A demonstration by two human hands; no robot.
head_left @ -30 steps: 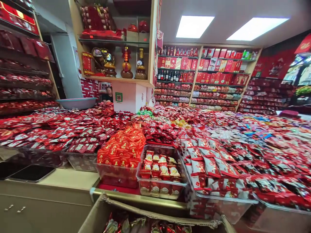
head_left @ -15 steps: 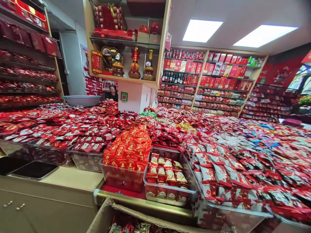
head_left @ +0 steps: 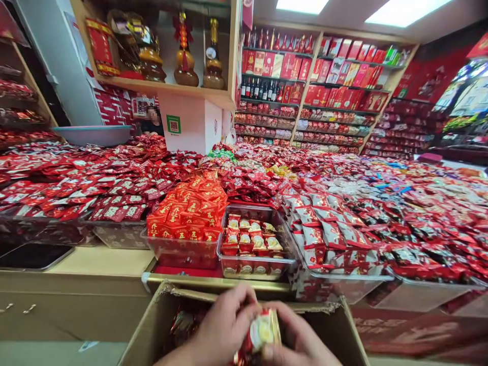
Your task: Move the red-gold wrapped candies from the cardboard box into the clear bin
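Both of my hands are over an open cardboard box (head_left: 145, 330) at the bottom of the view. My left hand (head_left: 229, 323) pinches a red and gold wrapped packet (head_left: 263, 330) from its left side. On the packet's right side, my right hand (head_left: 295, 333) has its fingers and thumb closed on it. Behind the box, a clear bin (head_left: 257, 272) holds similar packets in rows. To its left stands a clear bin heaped with orange-red packets (head_left: 190, 208).
Red and white packets (head_left: 320, 229) fill bins at the right. A black tray (head_left: 36, 255) lies on the counter (head_left: 110, 262) at left. A display cabinet (head_left: 160, 84) hangs above. A person (head_left: 152, 124) is at the back left.
My hands have come into view with a packet between them. The view has shifted, and more of the cardboard box shows.
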